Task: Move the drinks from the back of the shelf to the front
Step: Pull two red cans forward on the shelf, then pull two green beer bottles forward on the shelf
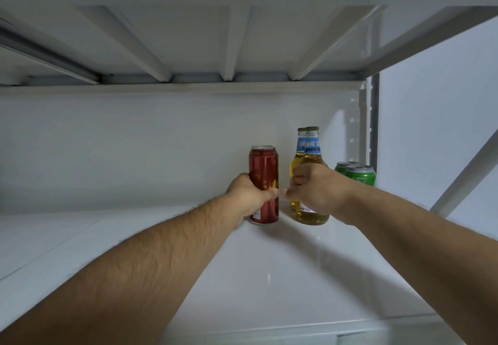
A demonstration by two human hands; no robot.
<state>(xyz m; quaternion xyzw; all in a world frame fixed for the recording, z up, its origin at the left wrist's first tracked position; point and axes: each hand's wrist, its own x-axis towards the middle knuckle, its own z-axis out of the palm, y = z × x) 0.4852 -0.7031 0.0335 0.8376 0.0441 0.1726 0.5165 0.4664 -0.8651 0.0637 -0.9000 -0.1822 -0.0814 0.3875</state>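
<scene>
A tall red can (264,164) stands far back on the white shelf (269,269), and my left hand (249,192) is wrapped around its lower half. Right of it stands a glass bottle (312,156) of yellow drink with a blue neck label; my right hand (314,187) grips its body. A second such bottle (300,139) stands just behind it, mostly hidden. Two green cans (359,175) stand further right, near the back corner, untouched.
The underside of the upper shelf (229,37) with its ribs hangs low overhead. A perforated upright post (362,118) and a diagonal brace (463,175) bound the right side. The white back wall (121,150) stands close behind the drinks.
</scene>
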